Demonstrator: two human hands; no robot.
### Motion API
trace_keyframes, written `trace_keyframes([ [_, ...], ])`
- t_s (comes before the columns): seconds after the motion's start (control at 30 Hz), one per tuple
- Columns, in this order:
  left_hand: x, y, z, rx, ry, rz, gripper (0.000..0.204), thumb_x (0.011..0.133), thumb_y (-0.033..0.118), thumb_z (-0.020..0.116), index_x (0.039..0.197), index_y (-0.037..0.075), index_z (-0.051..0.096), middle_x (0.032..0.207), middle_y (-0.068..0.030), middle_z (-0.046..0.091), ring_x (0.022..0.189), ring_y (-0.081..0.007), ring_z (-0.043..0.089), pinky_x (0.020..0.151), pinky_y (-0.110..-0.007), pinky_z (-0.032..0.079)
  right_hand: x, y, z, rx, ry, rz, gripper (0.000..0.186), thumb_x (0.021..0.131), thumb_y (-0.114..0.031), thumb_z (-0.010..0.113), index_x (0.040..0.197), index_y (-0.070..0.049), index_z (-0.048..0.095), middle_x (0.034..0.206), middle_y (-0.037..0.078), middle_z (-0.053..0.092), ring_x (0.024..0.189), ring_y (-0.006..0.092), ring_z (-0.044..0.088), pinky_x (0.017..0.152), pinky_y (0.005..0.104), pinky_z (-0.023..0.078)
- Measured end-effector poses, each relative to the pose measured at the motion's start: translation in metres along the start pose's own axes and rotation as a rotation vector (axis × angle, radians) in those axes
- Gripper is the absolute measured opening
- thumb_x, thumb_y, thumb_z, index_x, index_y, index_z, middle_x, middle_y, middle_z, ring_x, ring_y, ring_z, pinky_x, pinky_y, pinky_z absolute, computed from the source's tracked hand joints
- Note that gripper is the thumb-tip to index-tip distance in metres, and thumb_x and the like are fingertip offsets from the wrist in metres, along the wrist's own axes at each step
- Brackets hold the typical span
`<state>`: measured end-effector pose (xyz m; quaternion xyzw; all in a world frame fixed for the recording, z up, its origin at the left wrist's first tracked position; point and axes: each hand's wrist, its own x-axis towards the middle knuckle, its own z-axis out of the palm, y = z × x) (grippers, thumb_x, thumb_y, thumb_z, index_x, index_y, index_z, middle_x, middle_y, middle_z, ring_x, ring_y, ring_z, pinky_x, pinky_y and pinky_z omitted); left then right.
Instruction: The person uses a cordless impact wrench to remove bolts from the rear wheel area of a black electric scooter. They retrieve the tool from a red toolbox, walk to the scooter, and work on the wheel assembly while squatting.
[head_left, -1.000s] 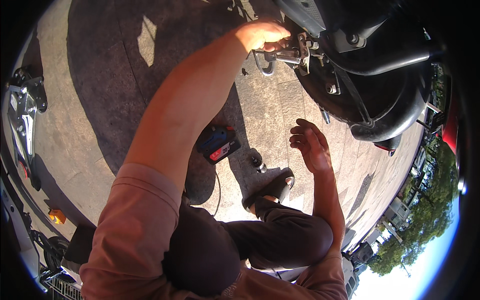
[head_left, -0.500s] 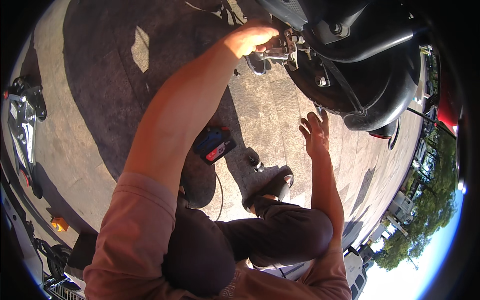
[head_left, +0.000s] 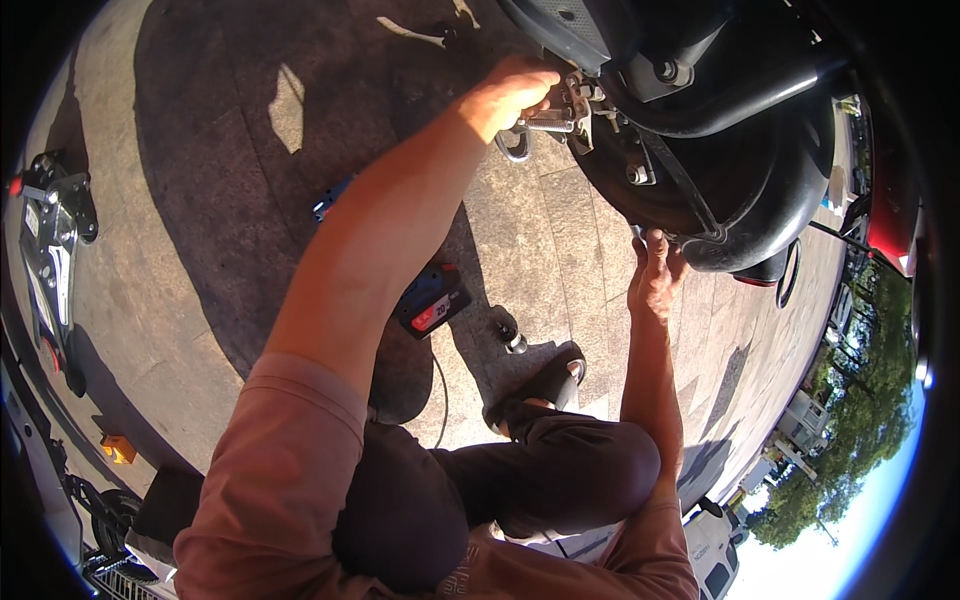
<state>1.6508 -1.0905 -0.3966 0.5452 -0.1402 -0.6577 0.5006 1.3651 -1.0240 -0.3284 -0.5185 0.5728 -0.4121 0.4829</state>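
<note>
The black rear wheel (head_left: 610,185) of a scooter stands at the upper right under its fender (head_left: 790,200). My left hand (head_left: 515,92) is closed beside the metal bracket (head_left: 580,105) at the wheel's side, by a coil spring (head_left: 548,125). Its curled fingers hide what they hold. Lower down, my right hand (head_left: 657,280) is closed at the tyre's near edge, its fingertips bent up against the rubber and partly hidden there. A curved metal piece (head_left: 514,148) shows just below my left hand.
On the paving between my feet lie a blue power tool with a black and red battery (head_left: 435,302) and a small dark socket-like piece (head_left: 512,338). A black and silver jack-like stand (head_left: 50,250) is at the far left, near an orange box (head_left: 118,448). A muffler pipe (head_left: 740,105) crosses above the wheel.
My right hand has moved up and right from open air, its spread fingers now bent against the tyre. My left hand stays by the bracket, having shifted slightly. A thing beyond it has gone from view.
</note>
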Motion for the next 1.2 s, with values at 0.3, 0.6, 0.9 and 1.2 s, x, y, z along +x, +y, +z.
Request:
trace_keyframes([
  [0.3,0.01,-0.003,-0.016,-0.004,-0.122,0.04,0.016,0.092,0.023,0.055,0.097,0.01,0.062,0.083,0.0001,0.058,0.065,-0.0118,0.053,0.059,-0.028,0.044,0.014,0.024,0.015,0.025,-0.114,0.378,0.056,0.079,-0.012,0.069,0.128,-0.015,0.042,0.131,0.001,0.042,0.114,0.018,0.044,0.09,0.0374,0.039],
  [0.6,-0.001,0.005,-0.008,-0.204,-0.032,-0.077,0.009,0.089,0.016,0.059,0.091,0.007,0.063,0.078,-0.0032,0.057,0.065,-0.0139,0.053,0.058,-0.029,0.045,0.001,0.015,-0.017,0.03,-0.178,-0.15,0.057,0.082,-0.011,0.065,0.132,-0.018,0.037,0.121,0.0,0.049,0.1,0.0139,0.051,0.082,0.0337,0.04],
  [0.9,-0.009,0.021,-0.011,-0.285,-0.116,-0.149,0.014,0.09,0.019,0.058,0.085,0.007,0.057,0.071,-0.0031,0.054,0.064,-0.0131,0.053,0.054,-0.026,0.045,-0.015,0.019,-0.002,-0.022,-0.134,0.263,0.054,0.08,-0.015,0.068,0.126,-0.019,0.04,0.119,0.003,0.046,0.096,0.0131,0.051,0.08,0.0322,0.041],
  [1.2,-0.004,0.033,-0.011,-0.25,-0.1,-0.19,0.032,0.082,0.043,0.067,0.086,0.012,0.06,0.069,-0.0008,0.055,0.062,-0.0131,0.053,0.051,-0.026,0.042,-0.012,0.022,-0.006,0.023,-0.212,0.328,0.056,0.08,-0.024,0.07,0.126,-0.018,0.04,0.118,0.003,0.048,0.092,0.0145,0.054,0.079,0.0347,0.044],
])
